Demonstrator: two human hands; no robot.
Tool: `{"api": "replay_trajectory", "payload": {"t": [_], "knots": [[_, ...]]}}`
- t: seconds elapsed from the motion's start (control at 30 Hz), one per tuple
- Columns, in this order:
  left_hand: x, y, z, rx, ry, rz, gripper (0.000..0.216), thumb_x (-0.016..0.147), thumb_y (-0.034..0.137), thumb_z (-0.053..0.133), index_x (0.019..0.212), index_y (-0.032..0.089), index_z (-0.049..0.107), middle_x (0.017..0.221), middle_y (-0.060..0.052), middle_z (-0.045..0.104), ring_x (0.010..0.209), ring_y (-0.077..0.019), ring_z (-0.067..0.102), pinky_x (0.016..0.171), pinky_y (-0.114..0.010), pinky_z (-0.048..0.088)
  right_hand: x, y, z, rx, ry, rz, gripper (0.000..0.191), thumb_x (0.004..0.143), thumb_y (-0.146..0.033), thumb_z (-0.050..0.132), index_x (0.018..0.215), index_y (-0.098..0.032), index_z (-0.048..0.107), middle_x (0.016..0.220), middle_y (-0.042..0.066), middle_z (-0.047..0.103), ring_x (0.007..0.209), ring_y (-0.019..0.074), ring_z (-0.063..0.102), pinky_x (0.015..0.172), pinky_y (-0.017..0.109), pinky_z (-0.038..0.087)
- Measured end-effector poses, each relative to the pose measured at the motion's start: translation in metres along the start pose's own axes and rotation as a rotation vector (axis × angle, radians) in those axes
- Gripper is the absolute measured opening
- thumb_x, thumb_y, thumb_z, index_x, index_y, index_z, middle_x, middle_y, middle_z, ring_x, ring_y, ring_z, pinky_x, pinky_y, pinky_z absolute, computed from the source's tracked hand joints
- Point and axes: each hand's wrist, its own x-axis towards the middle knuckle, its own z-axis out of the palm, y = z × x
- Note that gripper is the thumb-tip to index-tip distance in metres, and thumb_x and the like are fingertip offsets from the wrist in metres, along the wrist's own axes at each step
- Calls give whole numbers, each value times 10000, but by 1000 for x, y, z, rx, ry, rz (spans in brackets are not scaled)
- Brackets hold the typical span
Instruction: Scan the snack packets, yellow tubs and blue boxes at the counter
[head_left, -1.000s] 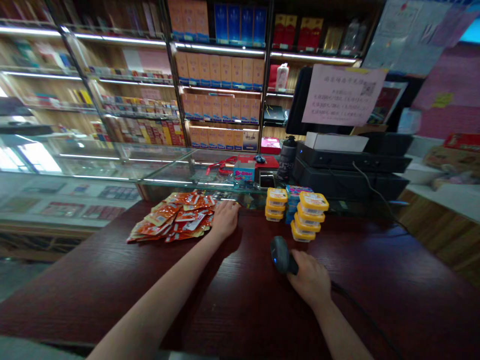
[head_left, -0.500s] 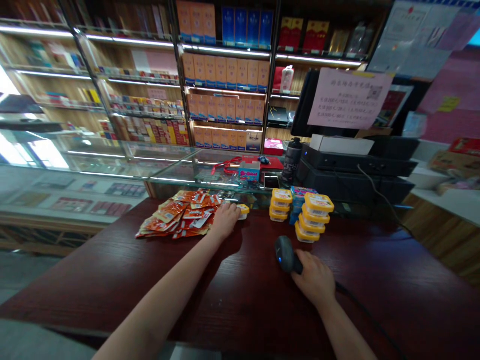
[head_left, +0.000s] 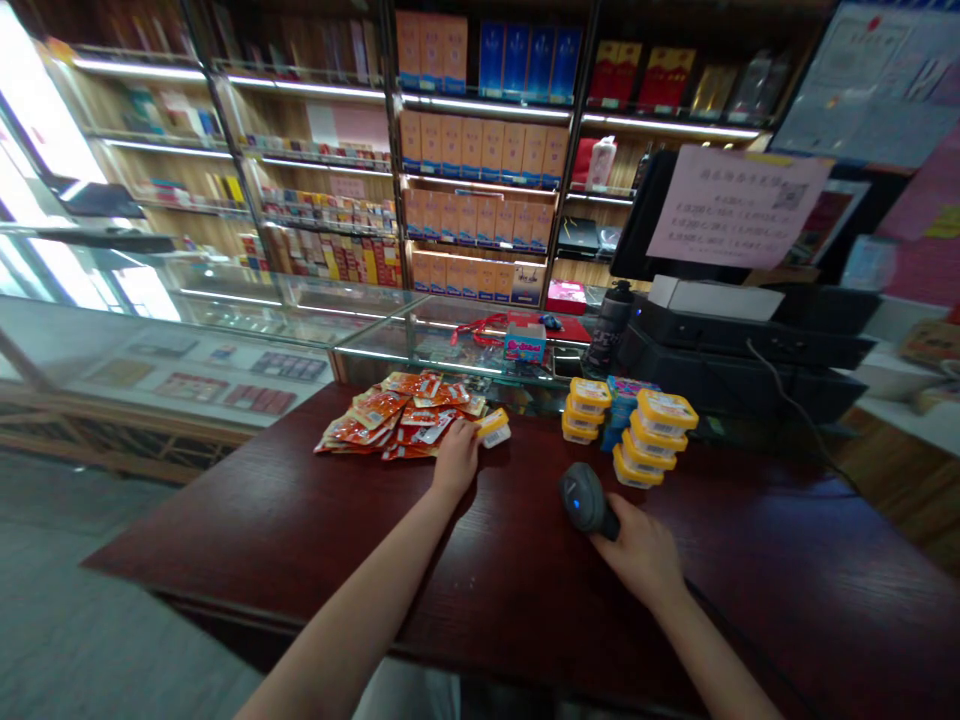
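**Yellow-lidded tub (head_left: 493, 428) in left hand (head_left: 457, 457), scanner (head_left: 583, 497) in right hand (head_left: 645, 550)**

On the left, clamped with the fingers on the left end of the tub. Held slightly tipped, lid upward, printed side toward the near edge. Cannot tell whether touching the counter (head_left: 495, 580) beneath.

On the right, wrapped with the fingers around the scanner's handle. Held over the counter, head to the left, blue light lit. Trailing behind the right wrist toward the near edge: black cable (head_left: 724, 612).

Just beside the left hand, heaped loosely: orange packets (head_left: 405, 412), overlapping in many directions.

Beyond the scanner, to the right: near stack (head_left: 649, 445) of four matching tubs, a little uneven. Farther back, lower: far stack (head_left: 585, 410) of three. Standing between the two, partly hidden: blue patterned boxes (head_left: 622, 400).

Farther out, on the glass case (head_left: 375, 345): small blue box (head_left: 525, 343), red lanyard (head_left: 476, 328), dark bottle (head_left: 611, 325). To the right of these: monitor with pink handwritten sheet (head_left: 735, 205) attached. Across the back: lit shelves, lined with orange boxes (head_left: 484, 145).
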Motion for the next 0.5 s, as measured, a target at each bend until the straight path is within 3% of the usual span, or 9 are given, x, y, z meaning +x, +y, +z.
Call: {"api": "replay_trajectory", "payload": {"t": [0.23, 0.37, 0.5], "knots": [[-1, 1, 1, -41, 11, 6, 113, 838, 136, 538, 918, 187, 599, 945, -60, 582, 893, -186, 588, 828, -326, 503, 5, -41, 5, 554, -20, -79, 380, 708, -414, 670, 1018, -195, 659, 942, 78, 720, 867, 241, 664, 759, 314, 485], [-3, 1, 1, -39, 7, -4, 120, 837, 138, 538, 928, 186, 601, 955, -62, 580, 885, -183, 586, 818, -315, 505, 6, -49, 14, 626, -34, -84, 427, 649, -414, 728, 1002, -179, 684, 921, 87, 731, 853, 250, 673, 779, 332, 509], [-2, 3, 0, -6, -15, -24, 113, 835, 138, 536, 915, 174, 607, 943, -68, 584, 878, -186, 583, 818, -316, 499, 1, -55, 11, 610, -16, -77, 403, 676, -416, 711, 1005, -185, 686, 902, 88, 733, 849, 250, 677, 773, 332, 514]]}}
